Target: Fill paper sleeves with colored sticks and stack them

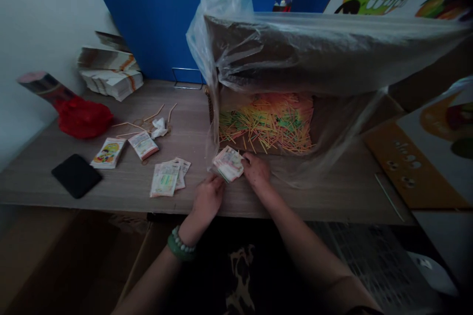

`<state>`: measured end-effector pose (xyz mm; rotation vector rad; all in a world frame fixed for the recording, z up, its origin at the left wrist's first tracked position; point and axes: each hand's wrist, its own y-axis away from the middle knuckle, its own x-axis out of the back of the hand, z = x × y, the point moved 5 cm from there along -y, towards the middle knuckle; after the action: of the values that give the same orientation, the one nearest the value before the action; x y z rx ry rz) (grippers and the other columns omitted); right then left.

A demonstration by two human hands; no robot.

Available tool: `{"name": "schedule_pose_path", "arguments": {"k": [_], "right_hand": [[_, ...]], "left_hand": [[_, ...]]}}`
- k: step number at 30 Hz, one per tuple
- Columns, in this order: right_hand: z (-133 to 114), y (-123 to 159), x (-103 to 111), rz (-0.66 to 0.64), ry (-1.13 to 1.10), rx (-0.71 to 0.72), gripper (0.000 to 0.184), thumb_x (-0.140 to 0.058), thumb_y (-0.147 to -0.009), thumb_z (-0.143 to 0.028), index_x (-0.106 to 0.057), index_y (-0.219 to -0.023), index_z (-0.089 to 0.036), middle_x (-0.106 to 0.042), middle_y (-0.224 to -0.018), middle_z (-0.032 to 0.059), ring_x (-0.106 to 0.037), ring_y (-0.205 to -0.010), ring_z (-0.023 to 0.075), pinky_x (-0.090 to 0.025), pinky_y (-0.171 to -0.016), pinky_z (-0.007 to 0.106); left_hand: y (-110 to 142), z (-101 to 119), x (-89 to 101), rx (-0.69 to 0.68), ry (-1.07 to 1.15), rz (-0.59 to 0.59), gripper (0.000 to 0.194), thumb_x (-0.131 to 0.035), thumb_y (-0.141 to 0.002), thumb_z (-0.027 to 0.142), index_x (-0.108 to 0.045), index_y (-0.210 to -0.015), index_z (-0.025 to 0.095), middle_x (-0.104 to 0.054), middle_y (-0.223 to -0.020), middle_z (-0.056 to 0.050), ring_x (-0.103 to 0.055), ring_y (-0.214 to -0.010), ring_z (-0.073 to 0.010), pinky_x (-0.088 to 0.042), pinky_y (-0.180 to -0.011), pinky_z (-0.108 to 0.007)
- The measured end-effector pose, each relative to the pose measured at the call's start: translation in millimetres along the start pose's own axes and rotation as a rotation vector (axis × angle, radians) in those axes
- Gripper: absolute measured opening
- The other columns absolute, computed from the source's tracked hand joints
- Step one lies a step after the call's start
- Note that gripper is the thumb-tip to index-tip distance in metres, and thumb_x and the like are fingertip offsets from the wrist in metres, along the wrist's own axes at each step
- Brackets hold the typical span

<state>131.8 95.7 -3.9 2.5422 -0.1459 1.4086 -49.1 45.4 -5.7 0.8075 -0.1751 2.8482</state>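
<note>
Both my hands hold a small stack of printed paper packets (229, 163) at the front middle of the wooden table (332, 192). My left hand (207, 198) grips the stack's lower left edge, fingers curled; it wears a green bead bracelet. My right hand (256, 169) closes on the stack's right side. Just behind the stack stands a cardboard box (321, 59) lined with clear plastic, lying open toward me, with several coloured thin sticks (268, 123) inside.
More packets (168, 177) lie left of my hands, with two others (107, 151) further left. A black flat object (77, 174), a red bag (83, 117), rubber bands (142, 123) and a paper pile (109, 76) fill the left side. Printed boards (424, 162) lie right.
</note>
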Motion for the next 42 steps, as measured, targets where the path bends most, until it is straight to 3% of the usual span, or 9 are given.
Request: {"name": "schedule_pose_path", "arguments": {"k": [8,12,16,21,27,31,35,38,42], "right_hand": [[6.3,14.1,20.8,0.2,-0.063,0.106,0.027,-0.047,-0.093,-0.03,-0.07,-0.08,-0.023,-0.068,-0.095,0.008,-0.06,-0.091,0.0224,-0.042,-0.08,0.032],[25.0,5.4,24.0,0.294,-0.468,0.136,0.023,-0.048,-0.086,-0.032,-0.069,-0.082,-0.022,-0.068,-0.091,0.0056,-0.06,-0.091,0.0216,-0.044,-0.083,0.032],[39.8,-7.7,17.4,0.296,-0.949,0.036,0.024,-0.054,-0.075,-0.043,-0.063,-0.079,-0.021,-0.062,-0.073,0.0003,-0.055,-0.071,0.0179,-0.044,-0.069,0.029],[32.1,-10.4,12.3,0.243,-1.201,0.013,0.027,-0.059,-0.068,-0.046,-0.061,-0.076,-0.02,-0.058,-0.067,-0.0021,-0.051,-0.064,0.0147,-0.042,-0.063,0.027],[22.6,-6.4,9.9,0.161,-0.848,0.065,0.019,-0.047,-0.083,-0.034,-0.06,-0.08,-0.022,-0.059,-0.068,-0.0012,-0.053,-0.065,0.0149,-0.039,-0.063,0.025],[22.2,-5.5,9.1,-0.052,-0.366,0.16,0.02,-0.048,-0.088,-0.024,-0.061,-0.073,-0.021,-0.06,-0.067,0.0003,-0.053,-0.065,0.0153,-0.034,-0.062,0.026],[41.6,-23.4,40.2,-0.013,-0.154,0.144,0.03,-0.04,-0.095,-0.024,-0.068,-0.088,-0.022,-0.066,-0.075,0.0038,-0.059,-0.072,0.0185,-0.04,-0.066,0.029],[51.5,-46.7,74.1,0.126,0.088,0.232,0.036,-0.041,-0.091,-0.014,-0.068,-0.113,-0.022,-0.069,-0.111,0.0094,-0.06,-0.105,0.024,-0.044,-0.087,0.035],[49.3,-71.9,87.3,-0.008,0.43,0.358,0.066,-0.045,-0.076,0.0,-0.052,-0.139,-0.018,-0.052,-0.145,0.0131,-0.041,-0.136,0.029,-0.032,-0.11,0.044]], "left_hand": [[-21.8,17.1,-8.7,0.009,0.043,-0.042,0.017,-0.059,-0.082,0.016,-0.076,-0.077,0.019,-0.069,-0.088,-0.007,-0.063,-0.081,-0.0204,-0.045,-0.074,-0.031],[-36.5,14.7,-11.3,0.133,0.223,-0.021,0.015,-0.063,-0.075,0.018,-0.073,-0.063,0.019,-0.067,-0.068,-0.002,-0.061,-0.07,-0.0174,-0.045,-0.07,-0.028],[-56.7,17.2,-14.2,0.254,0.462,0.042,0.019,-0.071,-0.071,0.028,-0.076,-0.087,0.017,-0.069,-0.072,-0.001,-0.058,-0.062,-0.0138,-0.044,-0.06,-0.024],[-84.7,30.8,-37.4,0.322,0.687,-0.092,0.044,-0.077,-0.069,0.044,-0.073,-0.101,0.015,-0.071,-0.076,-0.005,-0.059,-0.057,-0.0137,-0.042,-0.052,-0.024],[-96.2,48.4,-23.6,0.04,-0.057,0.149,0.029,-0.056,-0.091,0.034,-0.075,-0.107,0.019,-0.069,-0.11,-0.011,-0.064,-0.097,-0.0238,-0.049,-0.081,-0.034],[-94.9,47.4,0.7,0.018,-0.286,0.198,0.03,-0.051,-0.094,0.031,-0.075,-0.109,0.02,-0.066,-0.11,-0.012,-0.062,-0.09,-0.0221,-0.046,-0.076,-0.032],[-96.4,28.3,14.1,0.168,0.205,0.242,0.022,-0.062,-0.086,0.036,-0.073,-0.082,0.017,-0.067,-0.08,-0.005,-0.062,-0.077,-0.019,-0.047,-0.068,-0.027],[-95.6,14.8,0.4,0.464,0.779,0.167,0.019,-0.068,-0.08,0.034,-0.068,-0.086,0.016,-0.069,-0.077,-0.003,-0.064,-0.068,-0.017,-0.053,-0.066,-0.028],[-89.2,21.8,-19.3,0.728,1.099,-0.007,0.015,-0.064,-0.079,0.014,-0.066,-0.094,0.014,-0.074,-0.087,-0.007,-0.07,-0.074,-0.0189,-0.058,-0.074,-0.033]]}}
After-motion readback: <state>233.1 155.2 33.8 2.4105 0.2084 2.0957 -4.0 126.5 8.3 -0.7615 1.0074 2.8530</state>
